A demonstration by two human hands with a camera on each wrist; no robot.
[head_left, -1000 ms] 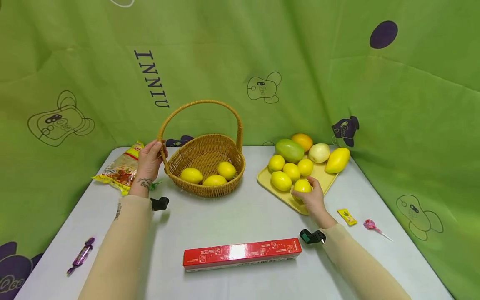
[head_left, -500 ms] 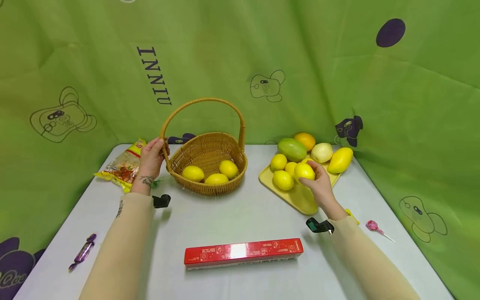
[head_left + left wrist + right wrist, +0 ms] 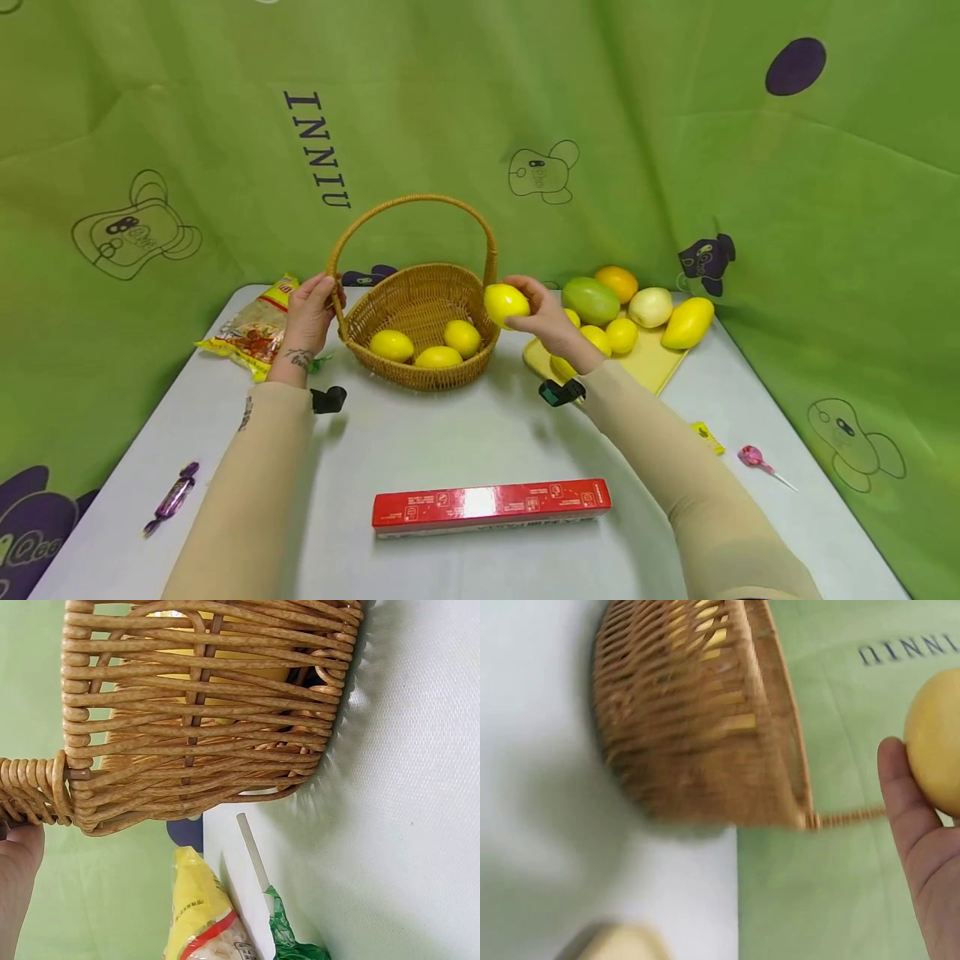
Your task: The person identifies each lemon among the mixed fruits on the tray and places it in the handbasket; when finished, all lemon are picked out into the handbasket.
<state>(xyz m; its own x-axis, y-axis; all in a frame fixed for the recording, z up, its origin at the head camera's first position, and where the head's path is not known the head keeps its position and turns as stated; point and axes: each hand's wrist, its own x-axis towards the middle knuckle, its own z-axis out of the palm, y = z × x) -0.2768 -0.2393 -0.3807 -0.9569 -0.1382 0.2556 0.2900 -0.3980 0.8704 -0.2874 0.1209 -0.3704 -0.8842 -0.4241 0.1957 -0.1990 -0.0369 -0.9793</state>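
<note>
Right grip (image 3: 543, 317): thumb and fingers pinch a smooth, glossy yellow fruit (image 3: 506, 306), raised at the right side of the basket (image 3: 427, 379).
Left grip (image 3: 310, 312): fingers curl round the lower left of the arched, tightly wrapped handle (image 3: 416, 198).
Weave: the basket is tan, oval and slatted with gaps, standing on the white tabletop (image 3: 435, 442).
Inside: three rounded lemons (image 3: 462, 338) lie toward the near wall.
Tray (image 3: 648, 367): flat, pale yellow, right of the basket, bearing smooth-skinned produce.
Sleeves (image 3: 652, 467): cream; the right forearm slants far and leftward, the left reaches far.
</note>
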